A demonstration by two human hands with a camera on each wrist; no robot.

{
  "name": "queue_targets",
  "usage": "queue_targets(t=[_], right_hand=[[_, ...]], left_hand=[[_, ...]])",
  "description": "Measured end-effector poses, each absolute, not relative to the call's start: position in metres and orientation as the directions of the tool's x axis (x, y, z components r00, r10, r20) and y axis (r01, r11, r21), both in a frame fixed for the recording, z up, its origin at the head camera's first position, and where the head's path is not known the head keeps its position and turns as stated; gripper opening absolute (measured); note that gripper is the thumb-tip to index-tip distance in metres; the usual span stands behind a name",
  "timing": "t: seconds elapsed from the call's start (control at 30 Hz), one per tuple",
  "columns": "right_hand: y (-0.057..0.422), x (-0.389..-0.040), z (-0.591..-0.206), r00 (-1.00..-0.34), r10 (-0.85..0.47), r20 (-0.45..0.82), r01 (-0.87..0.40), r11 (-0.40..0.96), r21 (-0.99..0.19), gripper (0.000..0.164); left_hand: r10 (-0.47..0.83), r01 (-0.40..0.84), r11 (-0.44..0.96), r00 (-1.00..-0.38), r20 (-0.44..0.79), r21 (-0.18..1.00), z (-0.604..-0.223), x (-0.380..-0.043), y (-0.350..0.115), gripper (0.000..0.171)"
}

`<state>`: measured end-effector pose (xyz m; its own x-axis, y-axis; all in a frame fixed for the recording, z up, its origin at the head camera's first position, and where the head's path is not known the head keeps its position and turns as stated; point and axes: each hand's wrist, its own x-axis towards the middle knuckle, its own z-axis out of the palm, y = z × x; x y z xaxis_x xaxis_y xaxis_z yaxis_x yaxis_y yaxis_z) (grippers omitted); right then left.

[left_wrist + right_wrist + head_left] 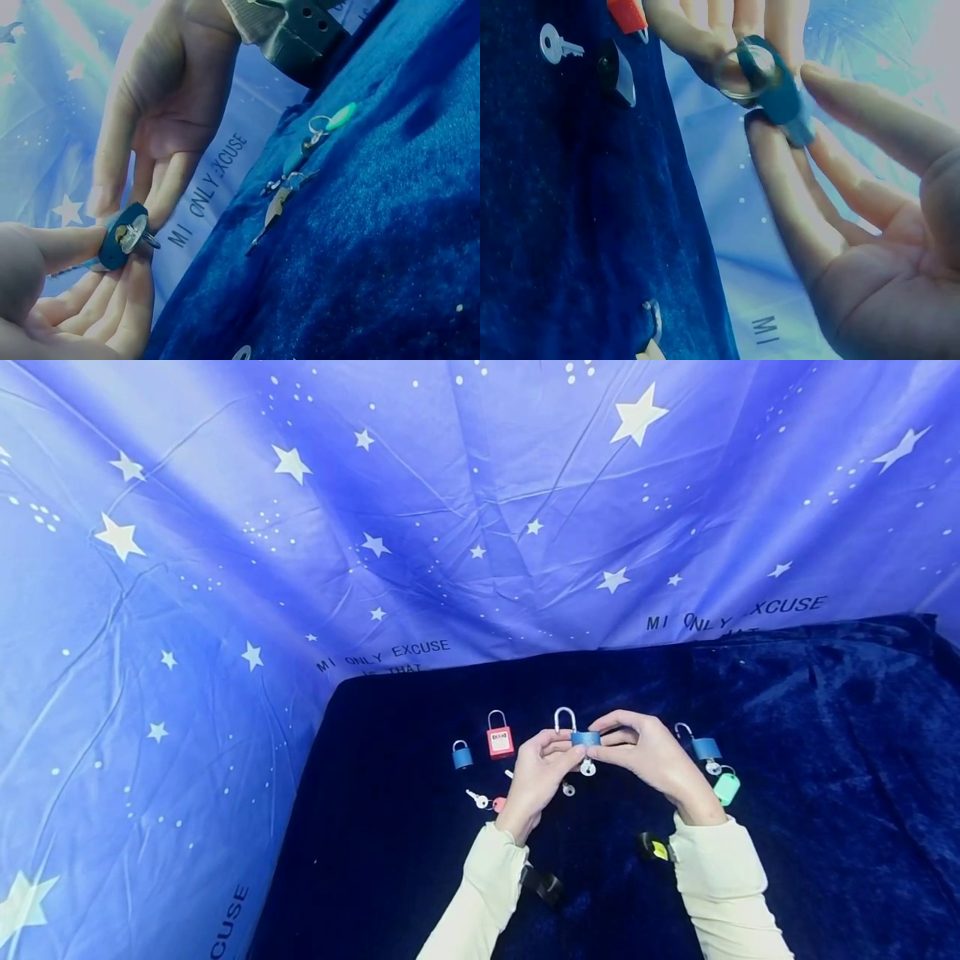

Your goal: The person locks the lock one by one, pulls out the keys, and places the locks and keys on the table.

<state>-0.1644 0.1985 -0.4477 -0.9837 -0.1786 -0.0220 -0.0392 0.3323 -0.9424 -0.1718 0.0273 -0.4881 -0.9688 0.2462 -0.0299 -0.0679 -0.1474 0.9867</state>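
Observation:
Both hands hold a blue padlock (587,740) above the dark cloth, its shackle (565,718) swung open toward the left hand. A key (588,767) sits in the underside of the lock, with a ring on it. My left hand (536,775) pinches the body between thumb and fingers from the left. From the other side my right hand (651,752) grips it with thumb and fingertips. In the left wrist view the keyed face of the padlock (112,247) shows; in the right wrist view the padlock (784,94) is partly covered by fingers.
A small blue padlock (462,756) and a red padlock (499,740) lie left of the hands. Keys (480,799) with a red tag and a loose key (568,790) lie nearer. Rightward is a blue padlock (706,748) with open shackle, key and green tag (726,788). A starry curtain (480,510) hangs behind.

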Motion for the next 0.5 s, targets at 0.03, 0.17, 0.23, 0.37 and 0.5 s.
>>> queue_targets(t=[0.03, 0.17, 0.23, 0.37, 0.5], right_hand=[[0.198, -0.164, -0.447, -0.984, -0.174, -0.025, -0.038, 0.351, -0.936, 0.043], [0.197, -0.165, -0.444, -0.989, -0.144, -0.016, -0.046, 0.416, -0.908, 0.047], [0.196, -0.166, -0.444, -0.991, -0.134, 0.000, -0.059, 0.442, -0.895, 0.050], [0.192, -0.167, -0.443, -0.994, -0.103, 0.024, -0.072, 0.495, -0.866, 0.055], [0.185, -0.167, -0.441, -0.996, -0.078, 0.034, -0.070, 0.513, -0.855, 0.058]], left_hand=[[0.241, -0.057, -0.141, -0.970, -0.021, 0.988, -0.488, -0.172, 0.027, 0.030], [0.222, -0.017, -0.101, -0.975, 0.006, 0.995, -0.486, -0.171, 0.027, 0.029], [0.219, -0.005, -0.084, -0.976, 0.014, 0.996, -0.485, -0.170, 0.027, 0.030], [0.217, 0.014, -0.068, -0.976, 0.029, 0.998, -0.483, -0.168, 0.029, 0.031], [0.227, 0.043, -0.044, -0.973, 0.052, 0.998, -0.480, -0.167, 0.030, 0.030]])
